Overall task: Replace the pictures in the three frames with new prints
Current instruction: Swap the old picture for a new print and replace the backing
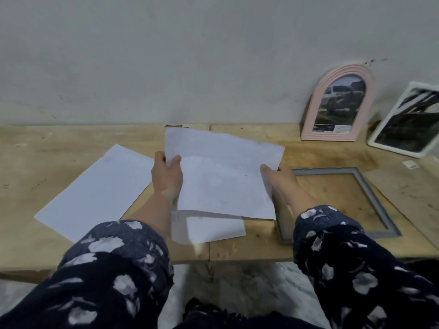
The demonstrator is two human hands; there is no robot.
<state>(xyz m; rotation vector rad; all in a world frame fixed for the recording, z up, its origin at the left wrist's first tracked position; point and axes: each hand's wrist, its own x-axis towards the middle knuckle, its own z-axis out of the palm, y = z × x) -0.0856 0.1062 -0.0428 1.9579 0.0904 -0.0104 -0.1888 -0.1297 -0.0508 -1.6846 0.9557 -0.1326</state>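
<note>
Both hands hold a white sheet of paper (225, 176) above the wooden table (47, 233), its blank back toward me. My left hand (167, 179) pinches its left edge and my right hand (280, 179) grips its right edge. An empty grey square frame (370, 198) lies flat on the table right of my right hand. A pink arched frame (338, 103) with a dark photo leans against the wall at the back right. A white rectangular frame (406, 119) with a dark picture leans beside it at the far right.
A second white sheet (95, 193) lies flat on the table to the left. A smaller white sheet (213, 229) lies under the held one near the front edge. A small white tag (410, 165) sits by the white frame. The grey wall (190, 67) backs the table.
</note>
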